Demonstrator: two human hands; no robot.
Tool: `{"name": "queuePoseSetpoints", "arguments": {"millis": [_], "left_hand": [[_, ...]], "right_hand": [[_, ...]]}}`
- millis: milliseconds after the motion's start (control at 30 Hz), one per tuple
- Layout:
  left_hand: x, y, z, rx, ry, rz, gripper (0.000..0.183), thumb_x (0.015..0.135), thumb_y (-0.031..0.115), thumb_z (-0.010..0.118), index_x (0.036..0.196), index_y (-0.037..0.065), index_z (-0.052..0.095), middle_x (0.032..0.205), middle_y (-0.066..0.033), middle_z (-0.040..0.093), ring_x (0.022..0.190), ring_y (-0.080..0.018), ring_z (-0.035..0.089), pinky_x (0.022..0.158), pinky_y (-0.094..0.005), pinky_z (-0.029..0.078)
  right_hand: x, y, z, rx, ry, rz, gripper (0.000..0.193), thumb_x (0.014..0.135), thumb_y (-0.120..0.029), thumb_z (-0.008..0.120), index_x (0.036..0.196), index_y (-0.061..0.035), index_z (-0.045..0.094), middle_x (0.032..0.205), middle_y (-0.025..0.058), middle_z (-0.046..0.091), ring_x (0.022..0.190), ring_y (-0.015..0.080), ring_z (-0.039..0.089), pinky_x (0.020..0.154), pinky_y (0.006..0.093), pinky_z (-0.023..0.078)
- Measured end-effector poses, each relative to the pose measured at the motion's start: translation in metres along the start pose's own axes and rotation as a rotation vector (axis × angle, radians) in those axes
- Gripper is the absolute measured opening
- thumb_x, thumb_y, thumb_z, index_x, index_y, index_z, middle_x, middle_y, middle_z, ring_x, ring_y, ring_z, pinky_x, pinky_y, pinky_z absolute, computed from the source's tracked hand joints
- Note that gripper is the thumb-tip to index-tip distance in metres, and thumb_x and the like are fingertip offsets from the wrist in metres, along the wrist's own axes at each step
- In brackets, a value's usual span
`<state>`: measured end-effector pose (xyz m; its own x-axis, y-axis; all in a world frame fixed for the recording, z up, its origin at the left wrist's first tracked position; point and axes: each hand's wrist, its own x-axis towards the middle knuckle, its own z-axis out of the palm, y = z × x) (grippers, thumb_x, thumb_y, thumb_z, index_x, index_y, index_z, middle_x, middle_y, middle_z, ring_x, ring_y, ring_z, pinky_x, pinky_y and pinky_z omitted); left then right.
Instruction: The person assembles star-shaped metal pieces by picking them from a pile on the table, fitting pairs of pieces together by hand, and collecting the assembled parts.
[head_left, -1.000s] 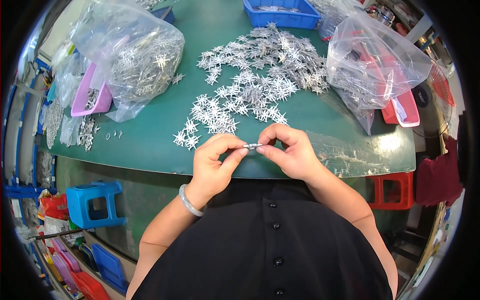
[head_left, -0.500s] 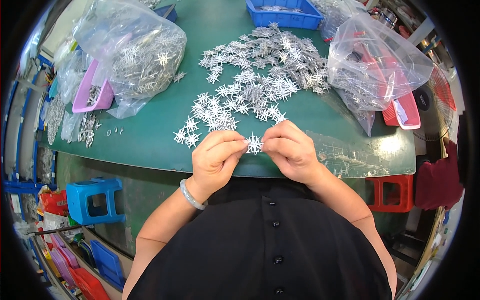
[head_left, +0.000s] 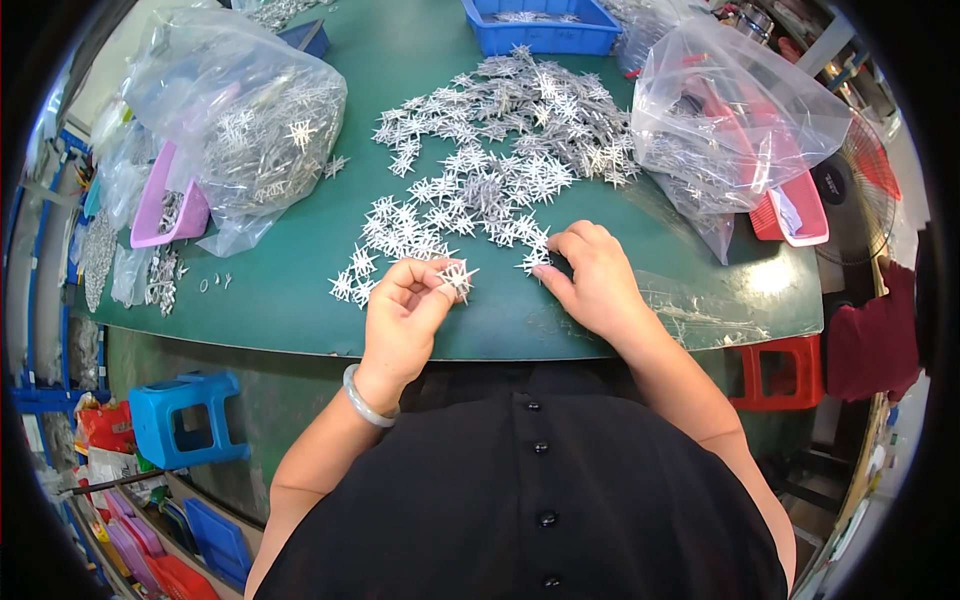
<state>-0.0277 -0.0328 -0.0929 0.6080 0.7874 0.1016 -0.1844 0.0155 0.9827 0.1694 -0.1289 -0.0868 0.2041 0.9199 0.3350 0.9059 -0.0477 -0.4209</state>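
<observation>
My left hand (head_left: pixel 402 315) pinches a silver spiky star-shaped metal piece (head_left: pixel 458 281) between thumb and fingertips, just above the near part of the table. To the right, my right hand (head_left: pixel 598 282) rests low over the tabletop, thumb and forefinger apart. Its fingertips are at the edge of another spiky piece (head_left: pixel 530 262) lying at the near end of the heap; whether they touch it is hard to tell. Many more such pieces form a heap (head_left: pixel 560 110) that spreads from the table's middle toward my hands.
The green table (head_left: pixel 480 330) carries a clear bag of spiky pieces (head_left: pixel 270 140) beside a purple basket (head_left: pixel 150 215) at left. Another clear bag (head_left: pixel 690 150) and a pink basket (head_left: pixel 808 210) stand right. Behind is a blue tray (head_left: pixel 540 38). Stools, blue (head_left: pixel 190 420) and red (head_left: pixel 780 372), stand below.
My hands have parted. The left keeps the spiky piece and moved slightly left; the right let go of it and reached to the heap's near edge. The whole view shifted a little.
</observation>
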Motion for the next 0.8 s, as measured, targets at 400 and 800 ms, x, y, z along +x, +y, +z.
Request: {"name": "queuePoseSetpoints", "arguments": {"millis": [400,800], "left_hand": [[0.002,0.006,0.008,-0.223,-0.102,-0.357,0.029,0.077,0.001,0.052,0.105,0.003,0.047,0.081,-0.0029,0.051,0.066,-0.0104,0.049,0.059,-0.0216,0.041],[0.012,0.002,0.027,0.306,-0.193,-0.024,0.014,0.08,0.005,0.056,0.092,0.001,0.06,0.068,0.0056,0.047,0.058,-0.0008,0.039,0.052,-0.0162,0.033]], "right_hand": [[-0.001,-0.011,0.001,0.231,-0.056,0.055,0.035,0.066,0.0,0.061,0.098,-0.004,0.047,0.083,0.0098,0.051,0.081,0.028,0.05,0.072,0.0367,0.038],[0.0,-0.014,-0.007,1.135,-0.222,0.31,0.034,0.071,0.01,0.055,0.101,-0.0024,0.046,0.075,0.0,0.049,0.069,0.0052,0.048,0.061,0.02,0.04]]}}
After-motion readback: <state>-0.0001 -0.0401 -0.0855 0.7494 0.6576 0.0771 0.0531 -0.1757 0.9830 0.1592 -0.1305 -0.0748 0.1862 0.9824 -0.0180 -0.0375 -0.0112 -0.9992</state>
